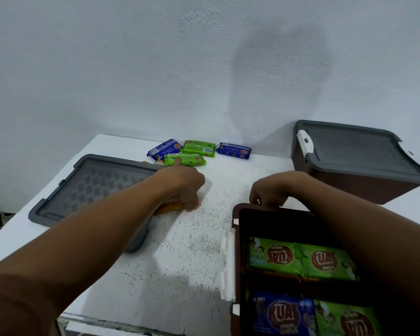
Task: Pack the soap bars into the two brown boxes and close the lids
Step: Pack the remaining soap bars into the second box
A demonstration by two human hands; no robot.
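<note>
Orange bar gripped in left hand | I see open box right of it | right hand grips far rim

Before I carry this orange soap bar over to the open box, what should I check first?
1. Left hand grips the orange soap bar: ok.
2. Open brown box has its lid off: ok.
3. Right hand holds the box's far rim, steadying it: ok.
4. Free room inside for one more bar: cannot tell, the right forearm hides part.
5. Grey lid lies on the table for closing: ok.
6. All loose bars packed: not ok, several lie by the wall.
</note>
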